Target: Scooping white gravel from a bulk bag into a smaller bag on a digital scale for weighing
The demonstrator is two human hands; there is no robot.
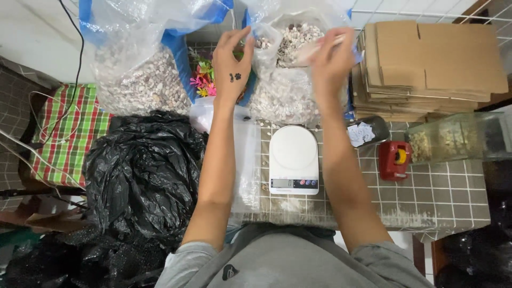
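Head camera, looking steeply down from above the person's chest.

The single view sat on the person's head and faced almost straight down and a little forward, so the grey shirt (288, 261) filled the bottom edge and both forearms ran up the middle of the frame. It was close: the scale (294, 159) lay at the centre on the tiled table (448, 197), and the far bags (144, 80) and the cardboard stack (432, 64) met the top edge. A black bag (144, 176) and a checked cloth (69, 133) filled the left side. No second view was there to overlap with it.
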